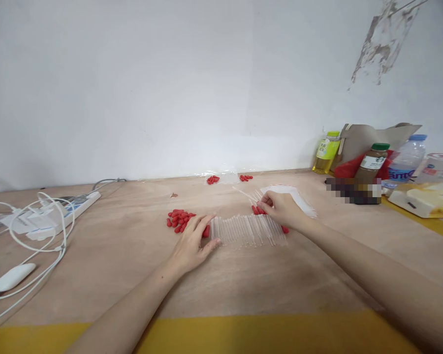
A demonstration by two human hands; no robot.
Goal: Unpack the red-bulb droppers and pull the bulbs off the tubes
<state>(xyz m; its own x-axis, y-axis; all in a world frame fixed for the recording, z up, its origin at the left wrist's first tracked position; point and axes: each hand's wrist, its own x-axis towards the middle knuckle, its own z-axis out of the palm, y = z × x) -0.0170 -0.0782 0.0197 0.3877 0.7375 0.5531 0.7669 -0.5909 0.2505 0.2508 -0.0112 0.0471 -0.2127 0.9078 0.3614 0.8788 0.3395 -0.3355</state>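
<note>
A row of thin clear tubes [243,231] lies side by side on the wooden table. At its left end rests my left hand [194,243], thumb and fingers apart, partly covering a pile of small red rubber bulbs [177,219]. My right hand [275,205] is at the far right of the row with thumb and fingertips pinched together; what is between them is too small to make out. Some red bulbs [257,210] show just under those fingertips. A few loose clear tubes [248,194] stick out to the left beyond them. Another red bulb [285,229] peeks out below my right wrist.
Against the wall lie two small groups of red bulbs [213,180] with clear plastic bags. A white sheet or bag [295,196] is behind my right wrist. Bottles [371,164] and a grey bag [358,140] stand right. A power strip [84,204] and white cables [61,246] occupy the left.
</note>
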